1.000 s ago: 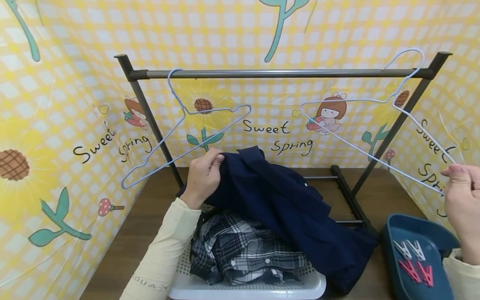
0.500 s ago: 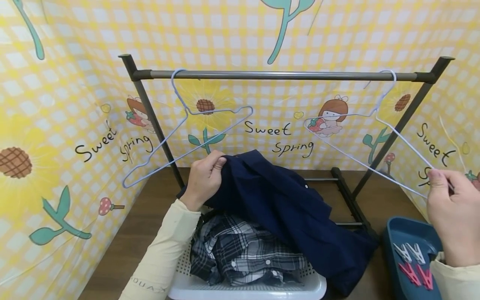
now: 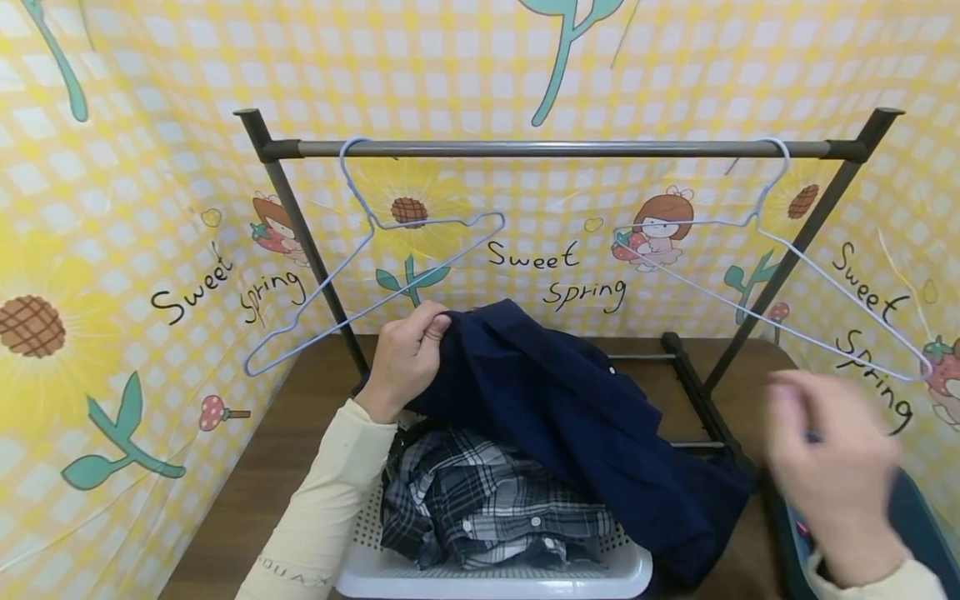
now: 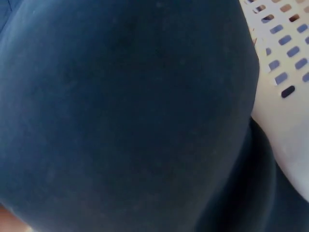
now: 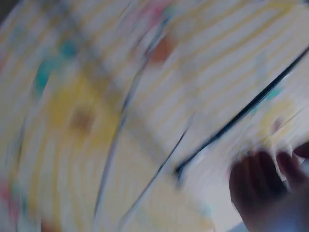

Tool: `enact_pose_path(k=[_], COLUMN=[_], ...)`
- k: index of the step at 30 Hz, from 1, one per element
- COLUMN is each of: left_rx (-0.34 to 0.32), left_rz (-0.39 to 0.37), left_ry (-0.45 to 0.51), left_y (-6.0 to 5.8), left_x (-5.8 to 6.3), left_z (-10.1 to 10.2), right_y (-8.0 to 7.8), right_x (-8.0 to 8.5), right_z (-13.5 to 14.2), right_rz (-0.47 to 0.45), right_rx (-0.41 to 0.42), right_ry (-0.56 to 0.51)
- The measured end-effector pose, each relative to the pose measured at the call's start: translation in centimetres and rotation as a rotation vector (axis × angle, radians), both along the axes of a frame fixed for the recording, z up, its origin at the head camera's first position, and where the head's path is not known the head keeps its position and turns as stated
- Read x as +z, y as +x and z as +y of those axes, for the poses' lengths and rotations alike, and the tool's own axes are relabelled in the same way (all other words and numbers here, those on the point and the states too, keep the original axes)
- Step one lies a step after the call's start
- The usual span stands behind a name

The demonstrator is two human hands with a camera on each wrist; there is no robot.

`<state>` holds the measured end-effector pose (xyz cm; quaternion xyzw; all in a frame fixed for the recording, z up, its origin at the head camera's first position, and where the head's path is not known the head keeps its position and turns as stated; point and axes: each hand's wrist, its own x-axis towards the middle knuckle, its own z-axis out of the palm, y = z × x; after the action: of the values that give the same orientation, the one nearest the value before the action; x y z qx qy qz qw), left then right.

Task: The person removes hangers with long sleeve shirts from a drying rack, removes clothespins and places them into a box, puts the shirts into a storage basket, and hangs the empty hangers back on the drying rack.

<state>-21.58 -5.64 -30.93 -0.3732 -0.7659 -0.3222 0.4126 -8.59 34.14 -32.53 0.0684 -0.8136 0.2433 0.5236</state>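
Observation:
A navy shirt [image 3: 540,392] is draped over a white basket [image 3: 495,587], its lower end spilling past the right rim. My left hand [image 3: 408,358] pinches its upper left edge between thumb and fingers. In the left wrist view the navy cloth [image 4: 130,111] fills most of the picture beside the perforated basket wall [image 4: 285,121]. A plaid shirt [image 3: 495,500] lies in the basket. At right, my blurred right hand [image 3: 832,467] is in the air with loosely bent fingers and nothing visible in them. A lilac wire hanger [image 3: 832,275] hangs on the rail above it.
Another lilac hanger [image 3: 375,221] hangs at the left of the dark metal rack's rail [image 3: 555,150]. A blue tray [image 3: 922,525], partly hidden by my right hand and forearm, stands on the brown table [image 3: 247,500]. Yellow checked cloth [image 3: 465,75] surrounds the table.
The right hand first guided the right hanger onto the rail, then let go and moved down and left. The hanger now hangs free. The left hand keeps its hold on the navy shirt.

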Motion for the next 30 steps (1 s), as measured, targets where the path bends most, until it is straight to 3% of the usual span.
enact_pose_path(k=[4,6,7,12,16,19,23,27,30], left_rx=[-0.001,-0.001,-0.003,-0.038,-0.089,-0.114,-0.083,-0.024,0.038], left_rz=[-0.043,-0.079,-0.102,-0.288,-0.490,-0.646,-0.791,-0.852,-0.905], left_ry=[-0.014,-0.033,-0.041,-0.048,-0.032,-0.076,-0.153,-0.208,-0.304], left_y=[0.4,0.7,0.9,1.5,1.7,1.9,2.3,2.5,2.4], left_x=[0.3,0.4,0.4,0.8,0.9,1.1,1.4,1.4,1.0], left_z=[-0.4,-0.6,-0.7,-1.1,-1.5,-1.7,-1.8,-1.4,-0.9], right_y=[-0.6,-1.2,-1.4,-1.8,-1.9,-2.0,-1.9,-1.8,-1.7], right_x=[-2.6,-3.9,-4.5,-5.3,-4.9,-4.9,-4.3,-3.1,-2.0], right_z=[-2.3,-2.9,-3.1,-4.7,-5.9,-6.2,-6.2,-6.0,-5.9], right_rz=[-0.687,-0.858,-0.878,-0.860,-0.848,-0.798,-0.689,-0.533,-0.410], right_rx=[0.332,0.438,0.478,0.561,0.562,0.534,0.493,0.498,0.520], right_ry=[0.213,0.248,0.241,0.127,0.068,0.043,0.071,0.112,0.116])
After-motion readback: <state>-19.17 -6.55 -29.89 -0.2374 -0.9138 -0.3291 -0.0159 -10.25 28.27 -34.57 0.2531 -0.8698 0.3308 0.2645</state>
